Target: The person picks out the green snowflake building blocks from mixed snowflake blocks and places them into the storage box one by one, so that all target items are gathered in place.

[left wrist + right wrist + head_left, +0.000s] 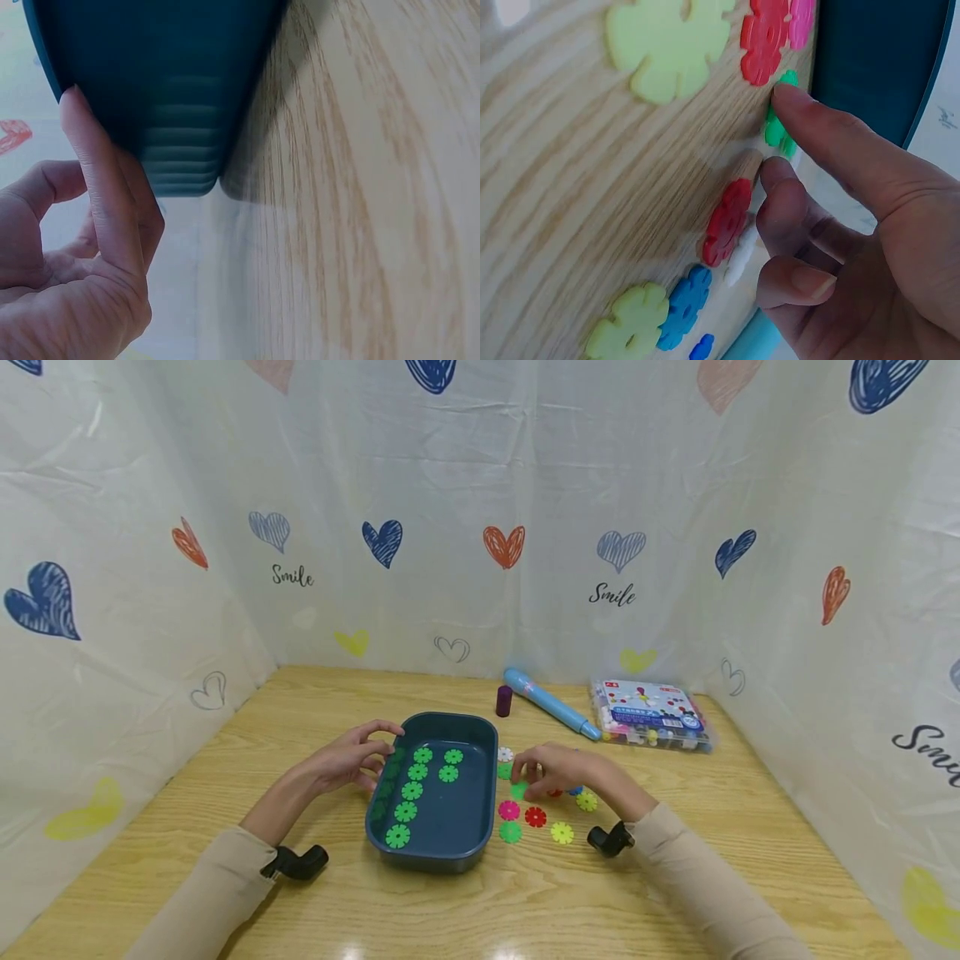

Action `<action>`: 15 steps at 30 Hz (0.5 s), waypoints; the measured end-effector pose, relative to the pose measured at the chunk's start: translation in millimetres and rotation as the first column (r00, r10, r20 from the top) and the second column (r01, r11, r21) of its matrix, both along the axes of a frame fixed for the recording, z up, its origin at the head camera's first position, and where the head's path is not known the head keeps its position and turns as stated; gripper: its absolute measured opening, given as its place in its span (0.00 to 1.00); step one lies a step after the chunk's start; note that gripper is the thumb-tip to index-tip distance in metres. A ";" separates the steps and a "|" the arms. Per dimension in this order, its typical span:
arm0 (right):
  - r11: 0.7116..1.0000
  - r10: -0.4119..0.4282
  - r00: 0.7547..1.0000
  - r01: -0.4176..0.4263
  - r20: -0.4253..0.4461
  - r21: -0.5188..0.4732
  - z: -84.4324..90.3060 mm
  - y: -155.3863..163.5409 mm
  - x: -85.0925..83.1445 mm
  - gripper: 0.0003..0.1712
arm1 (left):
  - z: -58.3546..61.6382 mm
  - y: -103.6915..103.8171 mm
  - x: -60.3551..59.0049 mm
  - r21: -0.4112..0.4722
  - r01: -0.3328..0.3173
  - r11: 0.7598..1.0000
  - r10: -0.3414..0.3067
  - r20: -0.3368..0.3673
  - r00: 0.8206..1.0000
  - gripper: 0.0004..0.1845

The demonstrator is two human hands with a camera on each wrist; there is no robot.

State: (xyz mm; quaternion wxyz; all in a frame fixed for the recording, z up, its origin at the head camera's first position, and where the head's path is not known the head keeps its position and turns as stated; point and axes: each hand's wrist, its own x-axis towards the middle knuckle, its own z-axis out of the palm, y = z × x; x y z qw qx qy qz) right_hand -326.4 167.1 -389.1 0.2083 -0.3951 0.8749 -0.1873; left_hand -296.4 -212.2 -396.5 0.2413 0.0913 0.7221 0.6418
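My left hand (351, 762) rests with relaxed fingers against the left rim of the dark teal tray (480, 752), gripping nothing. My right hand (558, 770) sits just right of the tray among loose plastic flower discs, its index fingertip (787, 96) touching a green disc (778, 127); the fingers are loosely curled and hold nothing. Green discs (412, 791) lie inside the tray. The heart-printed curtain (112, 527) reads "Smile". Everything stands on a light wooden table (675, 877).
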 end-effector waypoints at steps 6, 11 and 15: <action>0.997 -0.069 0.993 0.072 0.096 -0.026 0.1 5.0 -0.7 0.13 | -0.1 0.3 -0.3 0.000 -0.005 1.000 0.005 0.002 1.000 0.25; 0.995 -0.078 0.991 0.083 0.109 -0.048 0.2 6.8 2.5 0.15 | -0.4 -0.6 -0.8 0.005 -0.001 1.000 0.001 0.004 1.000 0.25; 0.996 -0.045 0.995 0.051 0.084 -0.066 0.2 8.7 5.0 0.15 | -0.2 -0.7 -0.7 0.008 0.006 1.000 -0.006 0.005 1.000 0.25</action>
